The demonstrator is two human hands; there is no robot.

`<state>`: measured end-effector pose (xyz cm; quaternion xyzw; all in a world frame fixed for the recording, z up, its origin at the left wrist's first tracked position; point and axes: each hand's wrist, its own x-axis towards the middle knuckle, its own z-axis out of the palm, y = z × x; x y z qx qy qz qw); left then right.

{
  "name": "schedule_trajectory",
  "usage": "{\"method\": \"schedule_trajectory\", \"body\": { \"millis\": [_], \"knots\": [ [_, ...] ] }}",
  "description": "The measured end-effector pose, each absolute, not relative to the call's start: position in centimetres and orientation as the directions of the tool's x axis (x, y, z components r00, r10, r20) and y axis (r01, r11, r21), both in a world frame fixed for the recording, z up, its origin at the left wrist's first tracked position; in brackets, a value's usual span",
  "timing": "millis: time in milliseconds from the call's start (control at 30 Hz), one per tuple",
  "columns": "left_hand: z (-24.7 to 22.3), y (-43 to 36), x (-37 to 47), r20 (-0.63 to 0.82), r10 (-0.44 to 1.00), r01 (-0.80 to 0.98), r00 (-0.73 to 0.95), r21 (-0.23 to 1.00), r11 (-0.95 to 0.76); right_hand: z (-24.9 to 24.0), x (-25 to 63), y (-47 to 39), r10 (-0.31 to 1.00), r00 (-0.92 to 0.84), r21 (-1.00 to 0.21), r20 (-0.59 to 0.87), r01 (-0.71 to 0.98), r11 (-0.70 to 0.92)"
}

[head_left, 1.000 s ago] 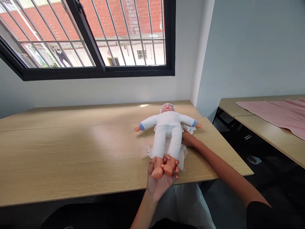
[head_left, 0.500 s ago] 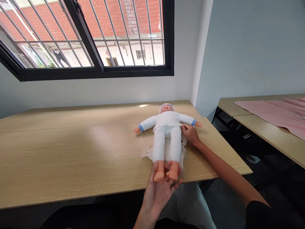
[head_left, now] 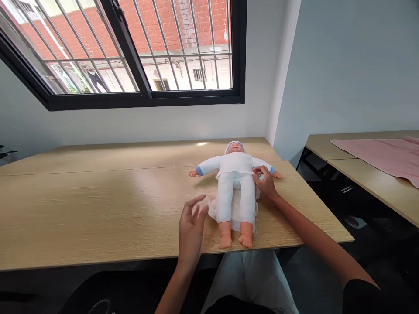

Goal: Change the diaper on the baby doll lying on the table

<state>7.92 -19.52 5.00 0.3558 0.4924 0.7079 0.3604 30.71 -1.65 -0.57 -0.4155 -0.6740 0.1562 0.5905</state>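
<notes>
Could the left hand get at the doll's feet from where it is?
Probably yes: the left hand hovers free beside the doll's feet, with nothing visible between them.

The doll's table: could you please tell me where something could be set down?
Broad bare table left of the doll and left hand; a smaller patch between the right forearm and the table's right edge. Crowded: around the doll's legs, with cloth beneath, and its waist, where the right hand is.

Head cam, close abv table (head_left: 98,209), facing fwd/dn, window (head_left: 196,99) ahead.
</notes>
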Motion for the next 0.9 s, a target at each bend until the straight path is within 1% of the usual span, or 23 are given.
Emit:
{"method": "schedule_trajectory", "body": {
  "millis": [67,100,133,167,233,300,367,467,567,700,733,800,900],
  "knots": [
    [6.9,-15.9,7.9,0.387,0.822,0.055,-0.417,0.914,-0.402,-0.6,30.7,-1.6,0.769,0.049,-0.731,0.637,0.353,0.583],
    [7.6,-14.0,8.0,0.481,0.8,0.145,-0.359,0.875,-0.461,-0.6,30.7,-1.6,0.775,0.051,-0.739,0.63,0.347,0.577],
    [8.1,-11.9,8.2,0.539,0.8,0.237,-0.262,0.84,-0.488,-0.6,30.7,-1.7,0.777,0.053,-0.741,0.627,0.345,0.575],
    [8.3,-10.0,8.4,0.56,0.816,0.322,-0.14,0.806,-0.498,-0.6,30.7,-1.7,0.775,0.053,-0.739,0.63,0.348,0.577],
    [8.2,-6.5,9.1,0.552,0.829,0.434,0.094,0.726,-0.533,-0.6,30.6,-1.8,0.763,0.055,-0.728,0.643,0.354,0.587],
    [7.7,-4.1,9.9,0.49,0.83,0.504,0.267,0.663,-0.554,-0.5,30.5,-2.0,0.75,0.058,-0.715,0.659,0.358,0.601],
    [7.2,-2.9,10.6,0.399,0.835,0.542,0.379,0.636,-0.55,-0.5,30.4,-2.2,0.737,0.057,-0.701,0.673,0.365,0.612],
    [6.9,-2.9,10.7,0.309,0.844,0.533,0.44,0.666,-0.521,-0.4,30.2,-2.4,0.721,0.041,-0.676,0.692,0.388,0.627],
    [7.0,-3.5,10.1,0.309,0.815,0.449,0.489,0.712,-0.54,-0.2,29.9,-2.7,0.702,-0.001,-0.643,0.712,0.402,0.652],
    [6.9,-4.0,9.6,0.332,0.75,0.33,0.572,0.744,-0.581,0.0,29.5,-3.2,0.656,-0.166,-0.568,0.736,0.374,0.733],
    [6.8,-4.0,9.5,0.334,0.751,0.309,0.57,0.759,-0.572,-0.1,29.4,-3.3,0.655,-0.183,-0.569,0.733,0.363,0.738],
    [6.6,-4.1,9.4,0.323,0.778,0.263,0.539,0.813,-0.52,-0.1,29.3,-3.5,0.685,-0.159,-0.61,0.711,0.346,0.713],
    [6.4,-3.6,8.9,0.285,0.86,0.114,0.423,0.925,-0.362,-0.3,29.3,-3.5,0.741,-0.092,-0.683,0.665,0.327,0.653]
  ]
}}
